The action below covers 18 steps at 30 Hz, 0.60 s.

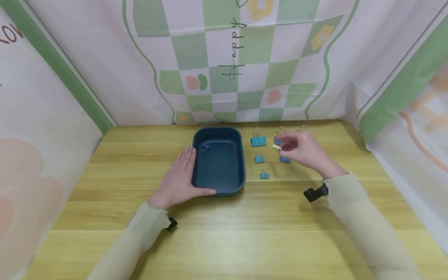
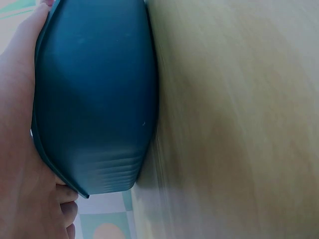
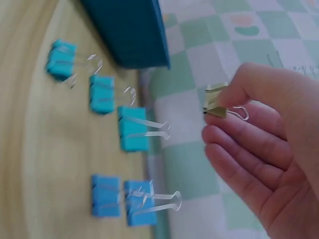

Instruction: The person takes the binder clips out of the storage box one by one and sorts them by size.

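My left hand rests against the near left corner of a dark blue-green tray. Its straight fingers lie along the left side, and the thumb stretches along the front rim. Above the clips on the right, my right hand pinches a small yellow binder clip between thumb and index finger, its wire handle pointing toward the palm. Inside the tray, near its left wall, lies a small dark blue clip. Blue binder clips sit under and beside the right hand, which partly hides them.
Right of the tray, three teal binder clips stand in a column: a large one at the back, a medium one and a small one in front. Wire handles show behind the right hand. A checkered cloth hangs behind the wooden table.
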Each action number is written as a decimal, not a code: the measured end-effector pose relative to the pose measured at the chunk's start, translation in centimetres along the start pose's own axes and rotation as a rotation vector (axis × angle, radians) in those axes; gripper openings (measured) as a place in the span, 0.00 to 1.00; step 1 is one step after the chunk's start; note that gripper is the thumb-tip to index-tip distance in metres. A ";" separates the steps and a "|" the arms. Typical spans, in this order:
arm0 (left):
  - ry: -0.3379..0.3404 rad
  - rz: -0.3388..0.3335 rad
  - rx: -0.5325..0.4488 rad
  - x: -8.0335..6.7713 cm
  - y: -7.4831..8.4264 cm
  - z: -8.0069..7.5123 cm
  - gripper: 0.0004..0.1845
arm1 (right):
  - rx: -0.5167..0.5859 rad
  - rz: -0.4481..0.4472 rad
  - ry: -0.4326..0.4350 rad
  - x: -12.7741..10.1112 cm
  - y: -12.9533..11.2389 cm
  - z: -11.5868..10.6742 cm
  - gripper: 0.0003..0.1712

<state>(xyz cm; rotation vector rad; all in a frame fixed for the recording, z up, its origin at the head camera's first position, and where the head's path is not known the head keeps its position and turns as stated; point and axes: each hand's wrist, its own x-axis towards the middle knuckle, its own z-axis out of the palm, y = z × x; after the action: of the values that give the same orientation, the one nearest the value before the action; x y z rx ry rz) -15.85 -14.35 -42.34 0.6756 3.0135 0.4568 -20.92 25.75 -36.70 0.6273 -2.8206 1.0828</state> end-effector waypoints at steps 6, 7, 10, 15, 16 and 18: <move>0.000 0.000 -0.003 0.0 0.0 0.1 0.77 | -0.023 0.085 -0.126 -1.5 2.0 -0.1 0.20; -0.001 -0.001 -0.003 0.0 -0.1 0.1 0.77 | -0.021 0.091 -0.143 -1.7 2.3 -0.1 0.20; -0.001 -0.001 -0.005 0.0 -0.1 0.2 0.77 | 0.012 0.109 -0.191 -2.4 3.3 0.2 0.21; 0.011 0.002 -0.006 0.1 -0.1 0.2 0.78 | 0.058 0.122 -0.240 -3.3 4.6 0.7 0.23; 0.012 0.002 -0.006 0.1 -0.1 0.2 0.78 | 0.059 0.123 -0.247 -3.5 4.6 0.7 0.23; 0.014 0.001 -0.005 0.0 -0.1 0.2 0.78 | 0.054 0.127 -0.261 -3.8 4.8 0.7 0.23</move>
<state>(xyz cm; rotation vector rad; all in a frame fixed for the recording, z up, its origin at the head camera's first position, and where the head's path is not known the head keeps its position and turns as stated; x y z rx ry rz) -15.90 -14.37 -42.56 0.6769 3.0245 0.4711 -19.28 29.83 -41.03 0.6448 -3.1000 1.1815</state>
